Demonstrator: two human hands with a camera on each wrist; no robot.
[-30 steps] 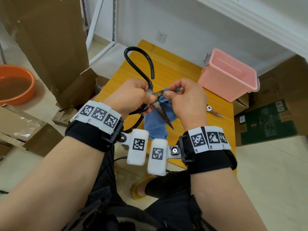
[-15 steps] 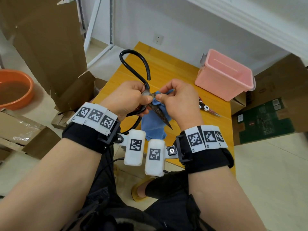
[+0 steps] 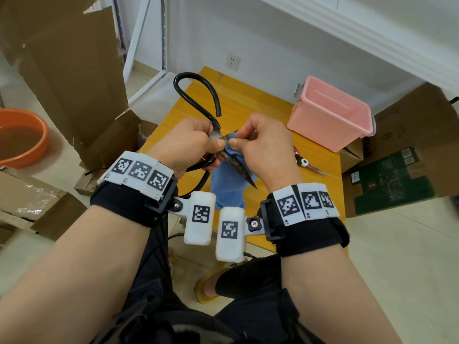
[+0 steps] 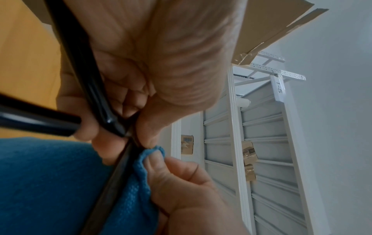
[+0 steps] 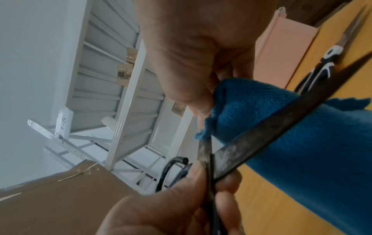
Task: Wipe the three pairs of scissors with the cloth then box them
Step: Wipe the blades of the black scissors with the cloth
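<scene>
Large black-handled scissors (image 3: 196, 100) with dark, stained blades (image 3: 238, 170) are held above the yellow table (image 3: 260, 103). My left hand (image 3: 183, 145) grips them at the pivot, thumb on the blade base (image 4: 128, 139). My right hand (image 3: 263, 147) pinches a blue cloth (image 3: 226, 187) around the blade (image 5: 261, 132) close to the pivot. The cloth (image 5: 302, 143) hangs down below the blades. A second pair of scissors (image 3: 308, 165), dark with a white pivot, lies on the table to the right. The pink plastic box (image 3: 330, 115) stands open at the table's far right.
An orange basin (image 3: 22, 137) sits on the floor at left. Cardboard sheets (image 3: 64, 58) lean at the left and cardboard boxes (image 3: 409, 155) stand right of the table. White metal shelving (image 4: 251, 143) rises behind. My knees and a yellow slipper (image 3: 206, 289) are below the table edge.
My right hand with the cloth has slid along the blade toward the pivot, up against my left thumb. The left hand's grip on the scissors is unchanged.
</scene>
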